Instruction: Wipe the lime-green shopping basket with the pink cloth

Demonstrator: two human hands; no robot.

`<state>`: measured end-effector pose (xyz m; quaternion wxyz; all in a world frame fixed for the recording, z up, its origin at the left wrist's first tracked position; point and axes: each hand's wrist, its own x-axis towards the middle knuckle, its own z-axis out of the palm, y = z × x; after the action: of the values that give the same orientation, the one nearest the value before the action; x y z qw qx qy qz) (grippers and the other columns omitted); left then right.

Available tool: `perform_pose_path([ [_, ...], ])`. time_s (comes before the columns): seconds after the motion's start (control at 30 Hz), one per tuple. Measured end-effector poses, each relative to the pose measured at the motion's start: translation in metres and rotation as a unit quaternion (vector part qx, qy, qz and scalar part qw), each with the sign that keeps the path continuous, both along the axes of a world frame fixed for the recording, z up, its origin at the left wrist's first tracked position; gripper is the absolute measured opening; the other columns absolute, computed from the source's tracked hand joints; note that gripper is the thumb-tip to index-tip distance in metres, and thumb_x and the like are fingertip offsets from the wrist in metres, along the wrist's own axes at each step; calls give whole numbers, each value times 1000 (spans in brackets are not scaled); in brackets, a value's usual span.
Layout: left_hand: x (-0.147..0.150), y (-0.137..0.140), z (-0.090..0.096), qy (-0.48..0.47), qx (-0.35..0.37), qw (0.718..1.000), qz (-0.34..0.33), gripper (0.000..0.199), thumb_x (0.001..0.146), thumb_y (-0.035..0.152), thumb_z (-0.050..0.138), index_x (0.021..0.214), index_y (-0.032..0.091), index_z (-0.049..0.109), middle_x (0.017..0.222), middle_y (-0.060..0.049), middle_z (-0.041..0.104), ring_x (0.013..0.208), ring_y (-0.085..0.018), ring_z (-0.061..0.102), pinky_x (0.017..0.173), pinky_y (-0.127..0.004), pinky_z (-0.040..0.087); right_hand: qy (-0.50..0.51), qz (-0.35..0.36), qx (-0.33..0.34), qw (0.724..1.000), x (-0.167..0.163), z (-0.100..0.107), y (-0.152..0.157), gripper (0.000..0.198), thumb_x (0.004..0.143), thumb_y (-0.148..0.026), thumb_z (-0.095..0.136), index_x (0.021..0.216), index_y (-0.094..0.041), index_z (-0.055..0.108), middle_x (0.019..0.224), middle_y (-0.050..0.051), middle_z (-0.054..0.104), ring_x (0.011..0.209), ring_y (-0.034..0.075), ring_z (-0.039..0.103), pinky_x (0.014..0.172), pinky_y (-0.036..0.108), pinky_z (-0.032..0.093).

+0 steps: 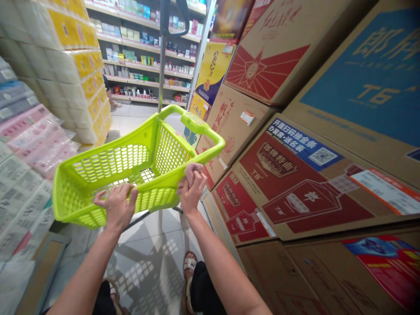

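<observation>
A bright green plastic shopping basket cart (127,157) with perforated walls stands tilted in front of me. My left hand (120,203) is at its near wall, fingers spread and curled over the rim, holding nothing that I can see. My right hand (193,188) is closed around a crumpled pinkish cloth (193,171) at the right part of the near rim, below the looped handle (205,131). Whether the cloth touches the rim is hard to tell. No goods show inside the basket.
Stacked liquor cartons (278,166) rise close on the right. Wrapped tissue packs (72,78) are piled on the left. Shelves of small boxes and bottles (144,57) stand at the back, behind a grey metal pole (162,65). Another person's foot (114,105) shows near the shelves.
</observation>
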<state>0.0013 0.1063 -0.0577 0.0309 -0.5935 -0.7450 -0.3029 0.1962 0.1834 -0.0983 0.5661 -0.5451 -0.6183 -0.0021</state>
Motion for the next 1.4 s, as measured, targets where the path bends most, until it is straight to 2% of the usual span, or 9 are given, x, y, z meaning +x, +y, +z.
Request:
perform_pose_path([
  [0.2, -15, -1, -1, 19, -17, 1000, 0, 43, 94, 44, 24, 94, 25, 62, 95, -5, 70, 97, -23, 57, 96, -48, 18, -79, 49, -147, 985, -8, -13, -12, 44, 78, -5, 44, 115, -23, 58, 103, 7, 51, 90, 19, 59, 73, 28, 51],
  [0.43, -22, 1, -3, 37, -13, 999, 16, 42, 95, 41, 22, 92, 24, 61, 95, -5, 69, 95, -22, 57, 97, -49, 19, 23, 9, -12, 1000, 15, 10, 3, 38, 82, -11, 46, 116, -23, 58, 119, 11, 43, 111, 23, 52, 90, 37, 49],
  [0.6, -26, 2, -4, 45, -14, 999, 11, 40, 96, 42, 24, 91, 24, 60, 94, -3, 69, 96, -22, 57, 96, -48, 20, 62, 68, -108, 990, 4, -27, -4, 39, 76, -3, 41, 103, -22, 63, 105, 6, 48, 96, 16, 57, 81, 28, 52],
  [0.7, -29, 3, -5, 49, -15, 998, 21, 39, 96, 40, 25, 91, 24, 60, 95, -3, 69, 95, -21, 58, 96, -48, 20, 92, 75, -145, 982, 3, -24, -5, 38, 76, -2, 40, 100, -22, 63, 100, 4, 46, 85, 13, 58, 73, 24, 53],
  [0.9, -29, 2, -6, 58, -2, 997, 51, 41, 96, 41, 22, 89, 24, 59, 94, -4, 70, 92, -21, 58, 96, -48, 20, 66, 34, -3, 997, 11, 7, 10, 34, 86, -12, 46, 116, -24, 55, 121, 10, 40, 119, 23, 47, 100, 42, 45],
  [1.1, -30, -1, -2, 60, -20, 997, 44, 43, 94, 45, 23, 90, 24, 60, 90, -4, 69, 93, -23, 58, 96, -50, 20, 50, 79, -105, 990, -21, -41, -14, 41, 80, -3, 40, 117, -19, 50, 112, 10, 42, 110, 21, 48, 97, 40, 47],
  [1.17, -29, -1, -1, 53, -24, 997, 47, 43, 94, 45, 22, 91, 24, 60, 92, -4, 70, 94, -23, 58, 96, -50, 19, 70, 77, -118, 988, -22, -32, -15, 42, 81, -2, 38, 117, -20, 51, 107, 9, 42, 104, 19, 50, 93, 36, 49],
  [1.3, -26, -2, 0, 52, -24, 997, 49, 43, 95, 46, 21, 91, 24, 58, 94, -5, 69, 95, -23, 58, 96, -50, 20, 76, 63, -29, 995, -9, 6, 0, 42, 86, -7, 39, 122, -24, 51, 122, 11, 38, 121, 20, 45, 103, 38, 42],
  [1.4, -25, -4, -1, 59, -23, 997, 40, 41, 95, 46, 23, 93, 24, 58, 95, -5, 69, 95, -23, 58, 96, -50, 19, 111, 22, -42, 993, -11, -4, 5, 41, 83, -5, 41, 118, -23, 53, 121, 11, 41, 120, 21, 46, 102, 39, 42],
])
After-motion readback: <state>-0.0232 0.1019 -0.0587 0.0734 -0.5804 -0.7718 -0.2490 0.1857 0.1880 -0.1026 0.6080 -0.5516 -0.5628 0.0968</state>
